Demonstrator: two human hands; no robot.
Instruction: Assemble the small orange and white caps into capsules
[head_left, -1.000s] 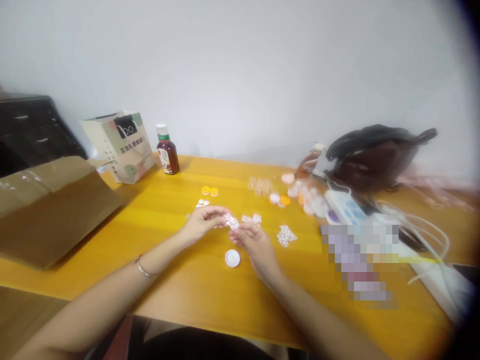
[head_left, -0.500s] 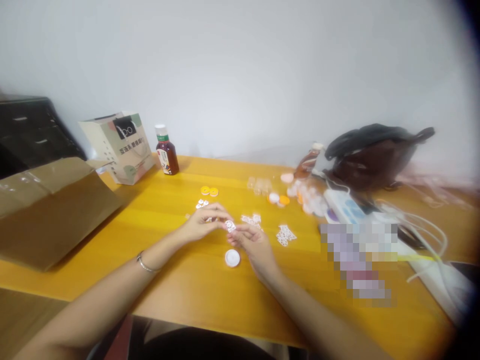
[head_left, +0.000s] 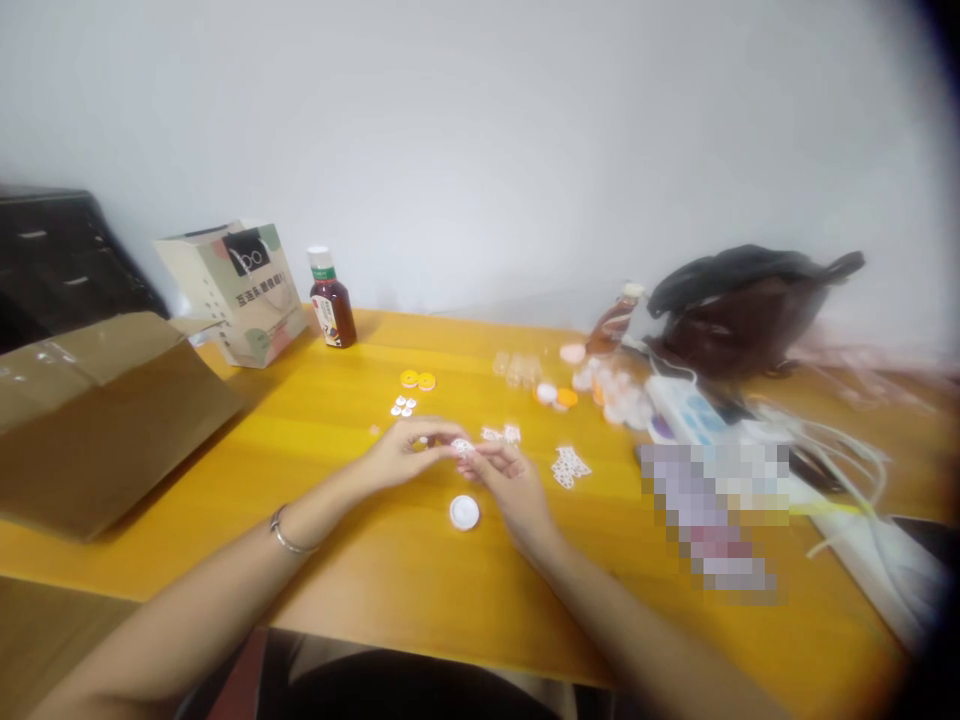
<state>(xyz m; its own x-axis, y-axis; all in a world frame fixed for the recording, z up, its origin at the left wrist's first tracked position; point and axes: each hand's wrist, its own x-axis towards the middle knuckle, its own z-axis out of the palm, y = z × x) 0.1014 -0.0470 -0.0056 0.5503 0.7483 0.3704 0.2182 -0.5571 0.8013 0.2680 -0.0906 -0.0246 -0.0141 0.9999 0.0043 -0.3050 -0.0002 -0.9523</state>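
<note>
Between the fingertips of both hands is a small white piece with dark spots [head_left: 462, 449]; its exact kind is too small to make out. My left hand [head_left: 405, 452] pinches it from the left, and my right hand [head_left: 514, 488] grips its right side. Just below them, a round white lid-like disc [head_left: 464, 513] lies on the table. Behind my right fingers lie more white spotted pieces [head_left: 511, 434], with another cluster of such pieces [head_left: 571, 467] farther right. Several small white discs [head_left: 403, 406] sit beyond my left hand, near two yellow round caps [head_left: 418, 380].
An open cardboard box [head_left: 112, 410] and a paper bag [head_left: 259, 295] stand left, beside a dark red bottle [head_left: 331, 300]. At the right are a pile of white and orange caps [head_left: 619, 395], a power strip [head_left: 686, 410], cables and a dark bag [head_left: 739, 310]. Clear small pieces [head_left: 517, 368] lie at the back.
Both hands stay close together on the spotted piece, which has tilted and is more covered by the fingers. The view has shifted slightly; the things on the table have stayed put.
</note>
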